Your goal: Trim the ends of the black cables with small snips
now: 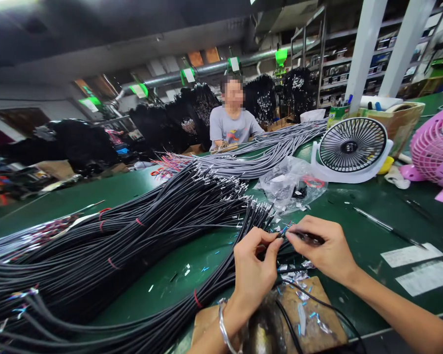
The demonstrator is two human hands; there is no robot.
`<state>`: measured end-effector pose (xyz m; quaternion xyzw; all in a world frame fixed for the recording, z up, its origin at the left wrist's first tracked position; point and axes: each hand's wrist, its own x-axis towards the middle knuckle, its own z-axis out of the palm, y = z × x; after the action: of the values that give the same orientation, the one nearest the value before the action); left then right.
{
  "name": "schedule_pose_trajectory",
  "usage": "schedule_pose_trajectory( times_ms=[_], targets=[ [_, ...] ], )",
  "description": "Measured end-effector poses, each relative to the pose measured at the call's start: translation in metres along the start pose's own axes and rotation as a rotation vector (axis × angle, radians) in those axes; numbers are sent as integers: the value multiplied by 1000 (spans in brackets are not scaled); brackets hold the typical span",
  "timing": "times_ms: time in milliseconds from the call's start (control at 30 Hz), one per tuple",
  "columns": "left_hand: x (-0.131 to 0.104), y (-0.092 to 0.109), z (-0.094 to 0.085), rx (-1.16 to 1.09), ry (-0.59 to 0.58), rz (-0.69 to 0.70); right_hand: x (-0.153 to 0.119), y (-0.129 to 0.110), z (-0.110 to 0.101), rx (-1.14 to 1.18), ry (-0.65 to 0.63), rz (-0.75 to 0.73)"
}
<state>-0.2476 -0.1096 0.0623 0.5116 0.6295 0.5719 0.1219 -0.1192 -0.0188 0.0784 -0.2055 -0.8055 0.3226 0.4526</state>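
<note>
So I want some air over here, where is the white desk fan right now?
The white desk fan stands on the green table at the far right of the head view, between a crumpled clear plastic bag and a pink fan.

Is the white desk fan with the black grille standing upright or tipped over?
Upright. The white desk fan stands on its base on the green table, grille facing the camera. Whether it is running cannot be told.

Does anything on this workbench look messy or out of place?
Yes: small scraps lie scattered over the wooden board and green table below the hands, left and right. A crumpled plastic bag lies beside the cables.
</note>
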Motion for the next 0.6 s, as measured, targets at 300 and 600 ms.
schedule_pose_trajectory(
  times_ms=[300, 600],
  targets=[
    [-1, 0, 3, 56, -22, 1, -1, 3, 4, 39, -40, 150],
    [13, 4, -7, -365, -252, -270, 5, 10, 8, 705, -238, 729]
  ],
)
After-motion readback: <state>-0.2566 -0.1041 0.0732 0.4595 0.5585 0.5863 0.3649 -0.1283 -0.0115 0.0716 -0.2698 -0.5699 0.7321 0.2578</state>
